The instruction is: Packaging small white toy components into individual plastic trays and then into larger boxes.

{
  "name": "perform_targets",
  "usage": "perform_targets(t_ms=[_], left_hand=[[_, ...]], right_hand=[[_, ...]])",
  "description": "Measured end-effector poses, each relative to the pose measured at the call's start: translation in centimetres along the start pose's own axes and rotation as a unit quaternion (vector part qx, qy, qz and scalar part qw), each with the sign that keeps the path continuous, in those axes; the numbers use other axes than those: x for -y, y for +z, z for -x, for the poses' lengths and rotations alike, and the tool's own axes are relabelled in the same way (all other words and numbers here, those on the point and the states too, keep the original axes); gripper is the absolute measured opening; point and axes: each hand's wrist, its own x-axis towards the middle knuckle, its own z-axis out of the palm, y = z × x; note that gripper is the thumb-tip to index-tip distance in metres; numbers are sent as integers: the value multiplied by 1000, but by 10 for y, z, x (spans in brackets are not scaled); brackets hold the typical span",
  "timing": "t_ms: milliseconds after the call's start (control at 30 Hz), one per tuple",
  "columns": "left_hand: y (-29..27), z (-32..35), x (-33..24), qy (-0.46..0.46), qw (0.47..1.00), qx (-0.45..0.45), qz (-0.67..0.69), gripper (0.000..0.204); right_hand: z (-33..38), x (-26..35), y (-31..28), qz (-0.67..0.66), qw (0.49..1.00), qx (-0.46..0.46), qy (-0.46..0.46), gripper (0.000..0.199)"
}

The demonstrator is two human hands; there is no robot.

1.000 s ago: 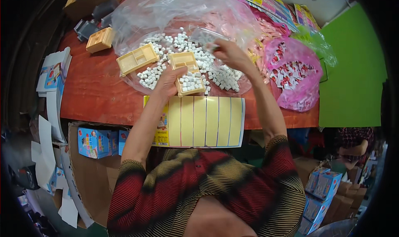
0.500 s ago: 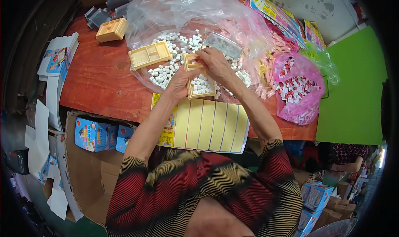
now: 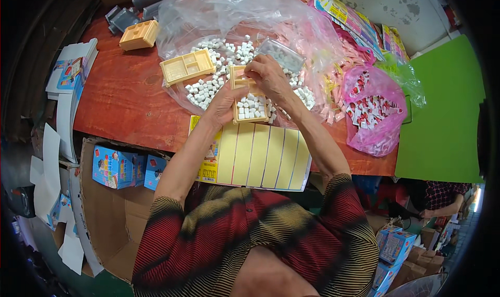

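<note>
My left hand [image 3: 225,102] grips a cream plastic compartment tray [image 3: 237,121] by its left side, thumb over a divider. Small white cubes [image 3: 252,107] fill the tray's near, larger compartment. At the far, smaller compartments is my right hand [image 3: 269,76], its fingers bent together over the edge; a bit of pink shows under them, and what they pinch is hidden. Loose white cubes [image 3: 204,95] lie on clear plastic around the tray. Just left stands another cream tray [image 3: 176,71] with bare compartments. Behind my right hand rests a clear plastic lid or box [image 3: 284,55].
Pink pieces [image 3: 333,101] spread to the right, beside a pink bag [image 3: 377,147] of small red-and-white packets. A yellow lined card [image 3: 260,161] overhangs the front edge. An open carton [image 3: 109,213] with blue boxes stands below left. Another person's arm [image 3: 445,208] shows at lower right.
My right hand's fingers have shifted slightly at the tray's far compartments. The tray in my left hand is almost where it was. The other person's arm at lower right has moved.
</note>
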Motion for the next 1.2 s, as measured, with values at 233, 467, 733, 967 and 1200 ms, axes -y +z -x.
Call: perform_targets(t_ms=[233,467,733,967,1200], left_hand=[[-10,6,-6,18,999,44,26,41],[-22,8,-10,33,998,14,46,43],[-19,12,-16,40,999,12,30,40],[-25,13,-17,33,999,5,27,38],[-25,11,-14,30,999,4,38,35]], right_hand=[[2,-17,-13,63,996,-50,23,7],[18,-86,-9,325,935,87,110,11],[-6,-110,-27,-18,930,266,254,11],[-3,-123,-21,-179,867,302,354,12],[-8,-129,-25,-250,827,295,408,9]])
